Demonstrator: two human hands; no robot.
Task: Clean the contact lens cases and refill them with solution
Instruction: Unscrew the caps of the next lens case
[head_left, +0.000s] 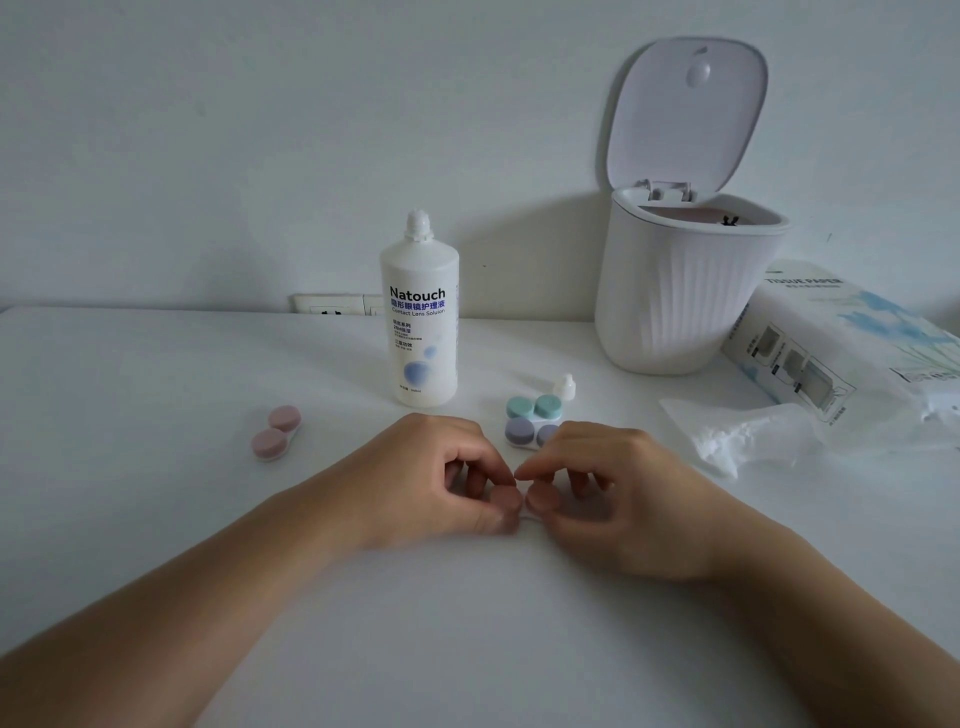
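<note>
A brown-capped lens case (523, 502) lies on the white table (156, 519) between my hands. My left hand (431, 478) pinches its left cap and my right hand (613, 493) pinches its right cap. A pink-capped case (277, 433) lies to the left. A green-capped case (534, 407) and a purple-capped case (524, 433) sit side by side just beyond my right hand. The white solution bottle (422, 322) stands upright behind them, its cap off. A small clear cap (565, 387) stands right of the bottle.
A white ribbed bin (680, 296) with its lid up stands at the back right. A tissue pack (852, 343) lies at the right edge, with a crumpled tissue (737, 436) in front of it. Wall sockets (337, 305) sit behind the table.
</note>
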